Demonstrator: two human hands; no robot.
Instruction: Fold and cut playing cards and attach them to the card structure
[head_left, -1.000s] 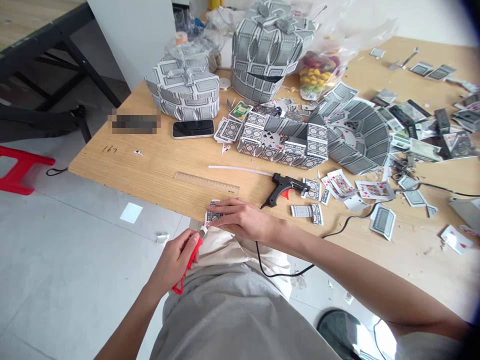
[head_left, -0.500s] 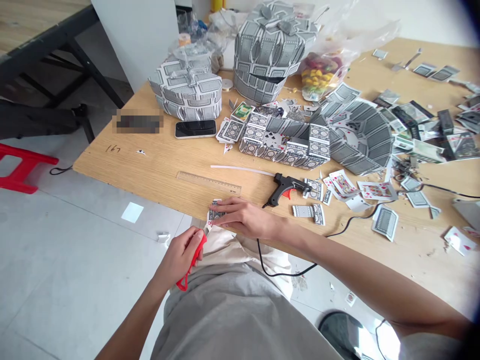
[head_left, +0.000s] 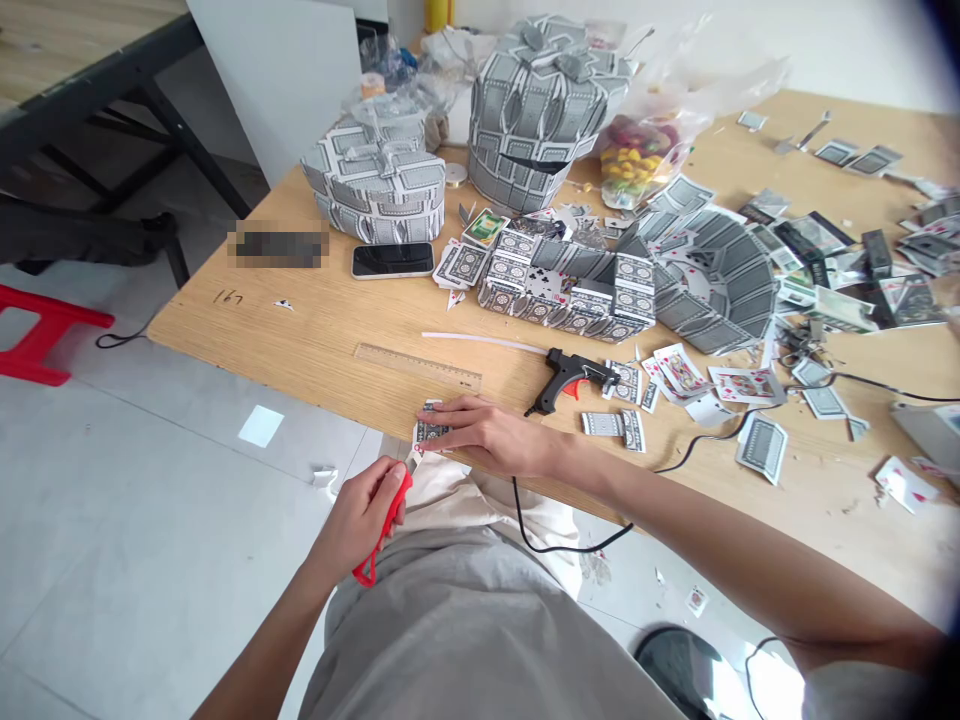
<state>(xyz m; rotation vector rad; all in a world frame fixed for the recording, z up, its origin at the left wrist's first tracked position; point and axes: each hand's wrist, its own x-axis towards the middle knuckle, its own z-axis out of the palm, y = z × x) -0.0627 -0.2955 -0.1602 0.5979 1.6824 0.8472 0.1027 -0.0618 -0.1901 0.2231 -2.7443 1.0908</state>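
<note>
My left hand point(head_left: 366, 510) is wrapped round the red handle of a cutter point(head_left: 388, 522), whose blade tip touches the lower corner of a playing card point(head_left: 429, 432) at the table's front edge. Over that card lies my right hand point(head_left: 487, 432), palm down with fingers stretched out, pressing it to the wood. Part of the card is hidden under the fingers. Just behind my right hand are a clear ruler point(head_left: 420, 366) and a black glue gun point(head_left: 568, 380) with an orange trigger.
Behind stand a long card box point(head_left: 566, 290), a round card basket point(head_left: 712, 280), a tall card structure point(head_left: 525, 120), a lower one point(head_left: 379, 185) and a phone point(head_left: 392, 260). Loose cards point(head_left: 763, 445) and a black cable point(head_left: 697, 440) lie on the right.
The view has shifted slightly. Both hands keep nearly the same pose, with the blade still at the card's corner.
</note>
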